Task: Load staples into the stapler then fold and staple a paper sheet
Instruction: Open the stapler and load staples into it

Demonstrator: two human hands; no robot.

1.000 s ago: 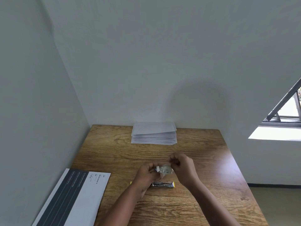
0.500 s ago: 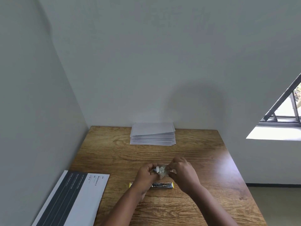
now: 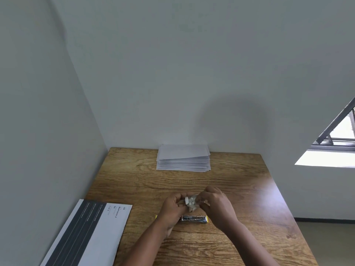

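Above the wooden table (image 3: 240, 181), my left hand (image 3: 173, 208) and my right hand (image 3: 216, 205) hold between them a small clear plastic packet of staples (image 3: 191, 202), fingers pinching it from both sides. Just below the hands a silver and yellow stapler (image 3: 194, 218) lies flat on the table; my left wrist covers its left end. A stack of white paper sheets (image 3: 183, 158) sits at the table's far edge against the wall.
A large printed sheet with a dark band and white panel (image 3: 90, 231) lies at the table's left front. Walls close in the table at the back and the left. A window (image 3: 338, 135) is at the right.
Both hands stay on the packet and shift slightly; my right fingers have worked at its top. The stapler has not moved.
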